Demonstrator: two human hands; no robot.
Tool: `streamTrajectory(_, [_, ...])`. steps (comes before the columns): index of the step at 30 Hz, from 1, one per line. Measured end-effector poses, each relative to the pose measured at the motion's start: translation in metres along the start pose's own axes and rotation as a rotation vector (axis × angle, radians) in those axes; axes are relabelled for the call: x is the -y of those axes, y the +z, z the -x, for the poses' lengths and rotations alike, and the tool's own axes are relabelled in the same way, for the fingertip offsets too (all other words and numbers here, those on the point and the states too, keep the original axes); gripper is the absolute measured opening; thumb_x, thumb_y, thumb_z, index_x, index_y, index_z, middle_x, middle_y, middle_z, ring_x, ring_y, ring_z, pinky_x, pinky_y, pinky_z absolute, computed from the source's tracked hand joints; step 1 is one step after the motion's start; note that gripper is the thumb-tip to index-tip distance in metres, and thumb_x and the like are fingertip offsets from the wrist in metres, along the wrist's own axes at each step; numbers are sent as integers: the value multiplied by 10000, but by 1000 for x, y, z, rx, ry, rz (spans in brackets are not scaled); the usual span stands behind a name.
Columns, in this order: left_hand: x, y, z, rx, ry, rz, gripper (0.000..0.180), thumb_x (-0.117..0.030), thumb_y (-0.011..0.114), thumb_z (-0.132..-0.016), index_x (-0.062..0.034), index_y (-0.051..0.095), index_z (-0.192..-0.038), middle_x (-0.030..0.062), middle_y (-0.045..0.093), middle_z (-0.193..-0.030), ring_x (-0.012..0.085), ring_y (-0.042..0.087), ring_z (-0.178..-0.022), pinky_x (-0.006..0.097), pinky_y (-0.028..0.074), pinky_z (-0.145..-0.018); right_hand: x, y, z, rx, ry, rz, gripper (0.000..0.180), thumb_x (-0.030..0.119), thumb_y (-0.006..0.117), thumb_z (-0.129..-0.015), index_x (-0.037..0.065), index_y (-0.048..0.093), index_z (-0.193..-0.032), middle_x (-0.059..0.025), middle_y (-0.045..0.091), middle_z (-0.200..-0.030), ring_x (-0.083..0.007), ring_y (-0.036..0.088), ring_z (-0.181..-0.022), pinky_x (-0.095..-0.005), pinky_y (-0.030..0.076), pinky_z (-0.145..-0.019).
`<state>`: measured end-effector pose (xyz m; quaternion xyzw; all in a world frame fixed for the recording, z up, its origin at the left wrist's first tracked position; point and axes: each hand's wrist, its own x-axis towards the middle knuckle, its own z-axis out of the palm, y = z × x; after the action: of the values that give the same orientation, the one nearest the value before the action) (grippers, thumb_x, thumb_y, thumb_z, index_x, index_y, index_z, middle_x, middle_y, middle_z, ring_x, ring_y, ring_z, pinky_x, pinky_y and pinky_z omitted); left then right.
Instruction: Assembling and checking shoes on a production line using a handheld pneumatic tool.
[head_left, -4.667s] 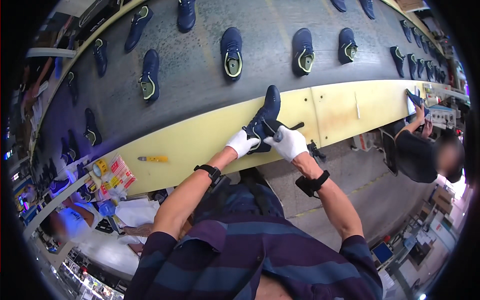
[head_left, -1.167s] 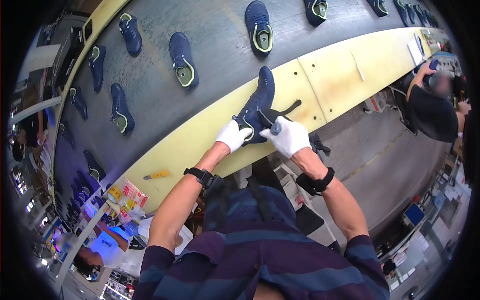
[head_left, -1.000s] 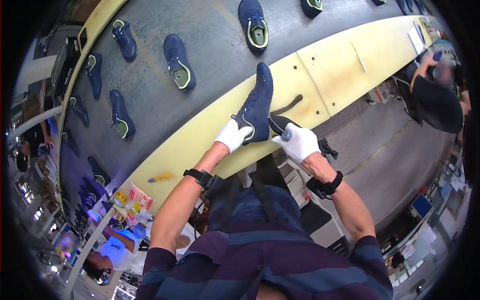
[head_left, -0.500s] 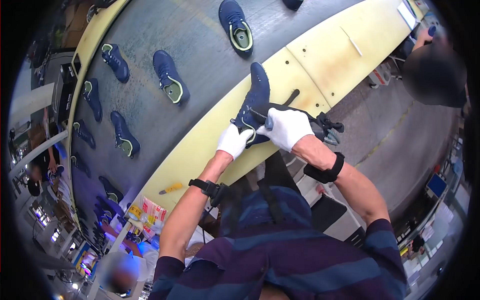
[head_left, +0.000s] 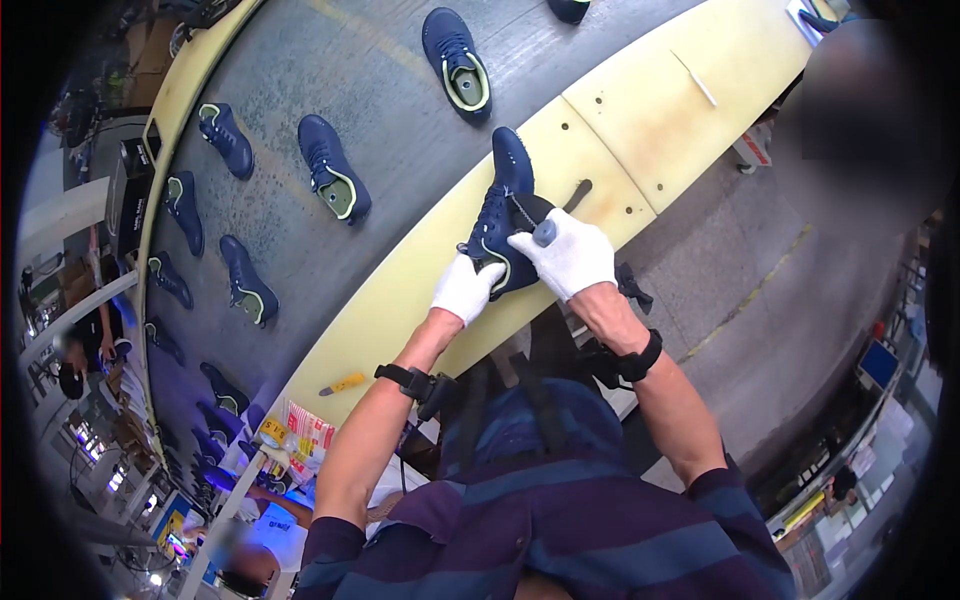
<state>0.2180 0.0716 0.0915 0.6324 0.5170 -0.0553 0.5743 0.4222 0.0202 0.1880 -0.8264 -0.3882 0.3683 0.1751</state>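
A navy lace-up shoe [head_left: 510, 165] with a pale green lining lies on the yellow ledge, toe pointing away from me. My left hand [head_left: 464, 290], in a white glove, is closed on its heel collar, thumb at the opening. Above the shoe's right side, my white-gloved right hand [head_left: 574, 254] grips a hand tool by its grey-blue handle [head_left: 544, 233]. The tool's thin, twisted metal shaft [head_left: 523, 211] reaches to the laces; I cannot make out what its tip catches. Beside the shoe, partly behind my right hand, is a dark object [head_left: 533, 206].
Several navy shoes [head_left: 335, 170] rest on a grey conveyor belt [head_left: 400, 170] beyond the yellow ledge [head_left: 400, 290]. A yellow marker-like stick [head_left: 342, 384] and a thin white stick [head_left: 702, 88] lie on the ledge. Another person [head_left: 850, 110] is at the far right.
My right hand has turned, and the tool's tip has moved along the laces toward the toe. My left hand keeps its hold. The belt's shoes have shifted toward the lower left.
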Motion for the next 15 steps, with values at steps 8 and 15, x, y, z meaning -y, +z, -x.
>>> streamTrajectory(8, [-10, -7, 0, 57, 35, -61, 427, -241, 684, -969, 33, 656, -1296, 145, 749, -1086, 212, 700, -962, 371, 563, -868, -22, -7, -2, -95, 137, -51, 496, 534, 818, -871, 47, 741, -924, -189, 769, -892, -398, 751, -889, -457, 588, -810])
streamTrajectory(15, [-14, -15, 0, 115, 100, 169, 419, -254, 680, -970, -8, 663, -1308, 109, 730, -1049, 188, 660, -904, 361, 552, -845, -41, -25, 11, -40, -105, -59, 418, 434, 856, -866, 47, 703, -901, -190, 736, -820, -403, 723, -772, -451, 574, -709])
